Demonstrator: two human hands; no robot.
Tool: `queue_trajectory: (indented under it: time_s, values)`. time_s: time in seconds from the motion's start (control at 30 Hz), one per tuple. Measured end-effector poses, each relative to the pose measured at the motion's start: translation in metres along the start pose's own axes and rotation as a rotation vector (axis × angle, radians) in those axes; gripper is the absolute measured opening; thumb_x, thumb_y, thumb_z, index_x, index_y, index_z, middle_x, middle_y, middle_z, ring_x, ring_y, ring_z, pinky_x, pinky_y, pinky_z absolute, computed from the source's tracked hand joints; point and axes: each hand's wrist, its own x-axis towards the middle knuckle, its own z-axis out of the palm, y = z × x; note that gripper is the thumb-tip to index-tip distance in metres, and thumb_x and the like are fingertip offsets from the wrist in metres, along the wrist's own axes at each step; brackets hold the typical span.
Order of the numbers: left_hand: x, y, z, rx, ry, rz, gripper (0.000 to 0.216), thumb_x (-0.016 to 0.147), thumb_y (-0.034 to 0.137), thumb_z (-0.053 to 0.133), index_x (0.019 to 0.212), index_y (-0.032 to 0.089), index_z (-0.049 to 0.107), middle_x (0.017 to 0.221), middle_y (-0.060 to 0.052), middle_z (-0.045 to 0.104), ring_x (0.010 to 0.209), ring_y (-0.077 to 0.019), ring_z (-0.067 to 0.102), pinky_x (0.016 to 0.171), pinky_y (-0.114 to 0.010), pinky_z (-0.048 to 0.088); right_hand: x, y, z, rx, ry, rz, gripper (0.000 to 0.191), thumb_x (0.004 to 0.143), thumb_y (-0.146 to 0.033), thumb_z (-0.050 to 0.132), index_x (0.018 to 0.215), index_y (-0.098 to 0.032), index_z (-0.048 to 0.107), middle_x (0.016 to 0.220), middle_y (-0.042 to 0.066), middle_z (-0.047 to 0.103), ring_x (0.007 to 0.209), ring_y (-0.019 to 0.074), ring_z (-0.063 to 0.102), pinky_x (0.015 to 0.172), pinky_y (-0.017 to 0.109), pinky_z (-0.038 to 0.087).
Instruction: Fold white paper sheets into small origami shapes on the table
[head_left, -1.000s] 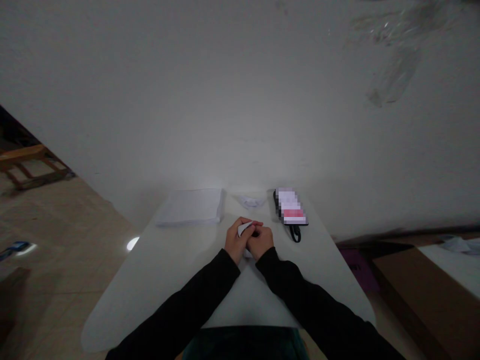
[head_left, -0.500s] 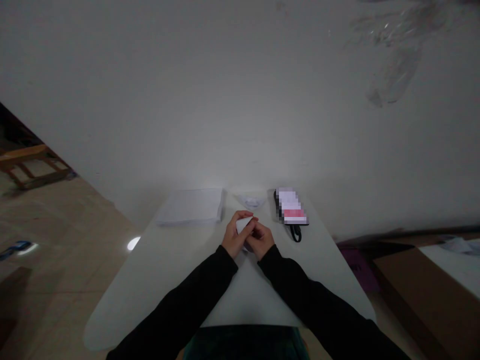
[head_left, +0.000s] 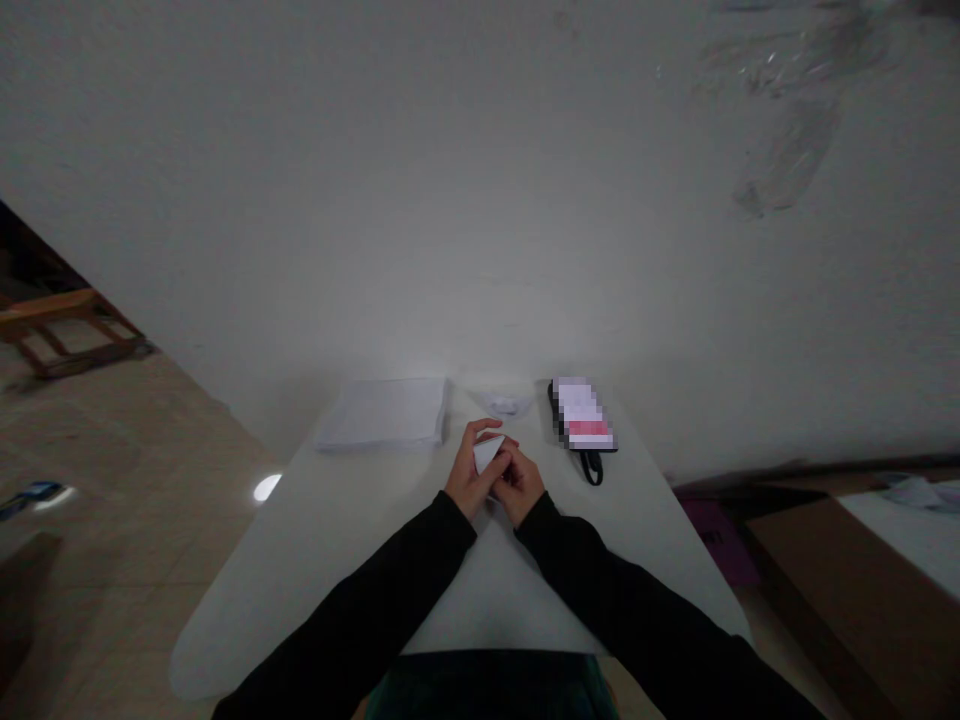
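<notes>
A small piece of folded white paper is held between both hands over the middle of the table. My left hand curls round its left side, with the thumb laid across it. My right hand pinches it from the right, and its fingertips meet the left hand's. Much of the paper is hidden behind the fingers. Just beyond the hands lies a small whitish, partly see-through thing, perhaps another folded paper; its kind is unclear.
A stack of white paper lies at the table's back left. At the back right is a phone with a black strap. The white table stands against a wall. A cardboard box is on the right.
My left fingers have lifted and spread slightly round the paper. My right hand has shifted a little to the left. The paper stays in nearly the same place.
</notes>
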Motion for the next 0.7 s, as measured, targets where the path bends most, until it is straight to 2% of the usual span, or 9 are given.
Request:
queue_trajectory:
  time_s: [0.1, 0.27, 0.47, 0.7]
  values:
    - [-0.0002, 0.0004, 0.0021, 0.011, 0.036, 0.008, 0.041, 0.076, 0.03, 0.058, 0.111, 0.02, 0.04, 0.095, -0.005, 0.058, 0.078, -0.0144, 0.058, 0.074, -0.027, 0.045, 0.0018, 0.0008, 0.0031, 0.14, 0.023, 0.025, 0.028, 0.064, -0.018, 0.048, 0.092, -0.017, 0.054, 0.089, 0.004, 0.06, 0.084, 0.0164, 0.057, 0.074, 0.026, 0.046]
    - [0.0019, 0.0017, 0.0022, 0.03, 0.075, 0.023, 0.036, 0.073, 0.029, 0.062, 0.103, 0.019, 0.046, 0.092, -0.005, 0.06, 0.08, -0.0156, 0.058, 0.076, -0.028, 0.044, 0.0028, 0.0021, 0.0044, 0.201, 0.036, 0.123, 0.027, 0.062, -0.022, 0.053, 0.088, -0.017, 0.057, 0.081, 0.003, 0.061, 0.079, 0.0177, 0.059, 0.07, 0.028, 0.049]
    - [0.0035, 0.0027, -0.0023, 0.08, 0.064, 0.038, 0.027, 0.071, 0.026, 0.063, 0.092, 0.015, 0.051, 0.086, -0.006, 0.062, 0.08, -0.0169, 0.058, 0.076, -0.029, 0.043, 0.0017, 0.004, 0.0034, 0.164, 0.004, 0.028, 0.02, 0.065, -0.022, 0.054, 0.083, -0.016, 0.061, 0.086, 0.005, 0.063, 0.084, 0.0179, 0.06, 0.077, 0.03, 0.047]
    - [0.0014, -0.0023, -0.0038, -0.016, 0.013, -0.016, 0.038, 0.071, 0.028, 0.064, 0.103, 0.018, 0.045, 0.095, -0.007, 0.061, 0.079, -0.0166, 0.059, 0.072, -0.028, 0.045, 0.001, 0.0052, -0.0017, 0.048, -0.014, 0.022, 0.022, 0.065, -0.02, 0.051, 0.084, -0.017, 0.062, 0.083, 0.003, 0.065, 0.076, 0.0167, 0.06, 0.066, 0.026, 0.048]
